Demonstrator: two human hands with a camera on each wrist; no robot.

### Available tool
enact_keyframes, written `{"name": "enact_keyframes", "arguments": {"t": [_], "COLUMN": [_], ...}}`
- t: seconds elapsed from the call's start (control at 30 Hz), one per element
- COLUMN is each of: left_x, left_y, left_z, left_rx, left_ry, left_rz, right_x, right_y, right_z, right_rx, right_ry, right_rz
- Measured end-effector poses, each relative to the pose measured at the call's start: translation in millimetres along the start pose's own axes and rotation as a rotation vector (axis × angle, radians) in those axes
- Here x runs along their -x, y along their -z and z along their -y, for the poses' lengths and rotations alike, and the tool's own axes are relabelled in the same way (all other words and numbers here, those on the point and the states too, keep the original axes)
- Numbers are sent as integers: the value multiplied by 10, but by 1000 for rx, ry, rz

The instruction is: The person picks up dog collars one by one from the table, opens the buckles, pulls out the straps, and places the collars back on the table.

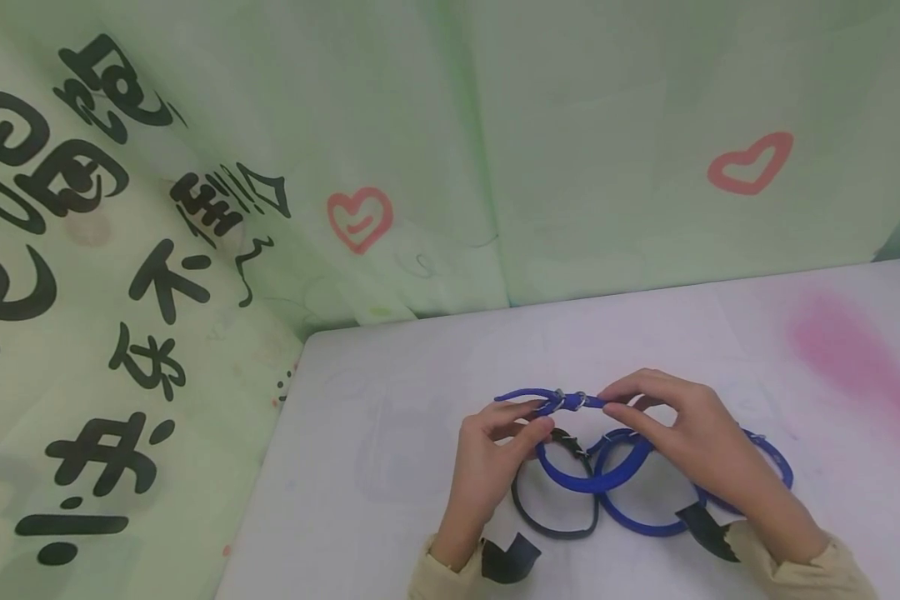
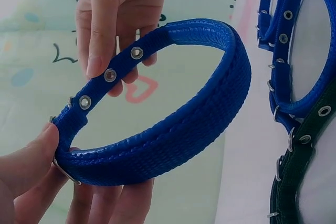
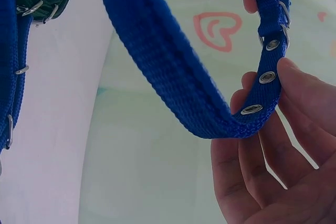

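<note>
A blue collar with a padded band is held up above the table between both hands. My left hand pinches it near its metal buckle, with the loose strap end pointing left. Thumb and fingers of my right hand pinch the strap on the other side. In the left wrist view, metal eyelets line the strap between the hands. The right wrist view shows my right thumb beside the eyelets and the fingers behind the strap.
Below the hands, a dark green or black collar and a blue collar lie on the white table. Another blue collar lies partly behind the right forearm. A green curtain-like backdrop hangs behind.
</note>
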State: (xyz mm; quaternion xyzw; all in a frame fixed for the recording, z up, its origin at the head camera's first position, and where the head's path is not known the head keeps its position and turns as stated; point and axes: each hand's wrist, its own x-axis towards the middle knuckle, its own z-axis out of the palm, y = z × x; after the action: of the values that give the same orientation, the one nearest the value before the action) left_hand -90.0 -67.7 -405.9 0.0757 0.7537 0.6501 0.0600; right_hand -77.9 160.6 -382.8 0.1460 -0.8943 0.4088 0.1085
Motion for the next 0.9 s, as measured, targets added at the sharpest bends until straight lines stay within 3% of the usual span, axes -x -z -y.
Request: {"name": "enact_keyframes", "arguments": {"t": [0.3,0.5,0.67,0.9], "left_x": [9,-12,-14,-12], "left_y": [-5,17,41,53], "left_z": [-13,-15,-26,-41], "left_rx": [-14,-24,-15,-8], "left_ry": [1,-22,-25,-23], "left_rz": [-22,-69,-111,-117], "right_x": [-4,-10,3,10], "right_y": [15,46,84,106], "right_z": [6,-6,-39,-60], "right_rx": [-6,5,25,21], "right_ry": [43,58,45,35], "right_rz": [-26,-49,-58,-44]}}
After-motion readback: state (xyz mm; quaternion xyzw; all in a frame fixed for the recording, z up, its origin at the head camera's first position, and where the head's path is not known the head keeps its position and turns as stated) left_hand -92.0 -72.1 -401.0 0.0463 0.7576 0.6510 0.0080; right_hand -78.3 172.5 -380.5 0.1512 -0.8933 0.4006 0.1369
